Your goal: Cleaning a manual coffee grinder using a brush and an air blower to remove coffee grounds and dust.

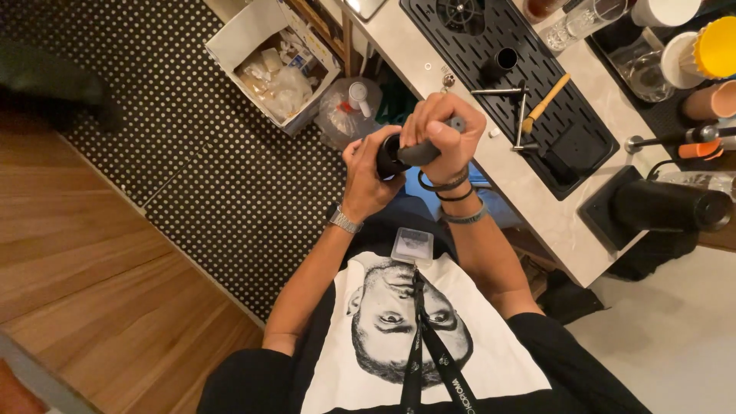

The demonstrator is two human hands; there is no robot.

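Black and matte, a small cylindrical device with a handle (406, 156) was held at chest height, just left of the pale counter edge (537, 222) and above the dotted floor mat (230, 176). The left hand (366, 180) was wrapped shut around the round body from below, while the right hand (445, 134) was closed over the dark handle projecting from its side. Much of the object was hidden by the fingers, so its top and any contents could not be made out. As far as could be judged, the handling was in mid-course: the piece was clasped in both hands and had not been set down on anything. On the counter, a black ribbed drip tray (583, 138) lay well apart to the right, with a wooden-handled brush (546, 103) and a dark cup (500, 63) resting on it. A cardboard box of scraps (276, 65) stood on the floor, far left.
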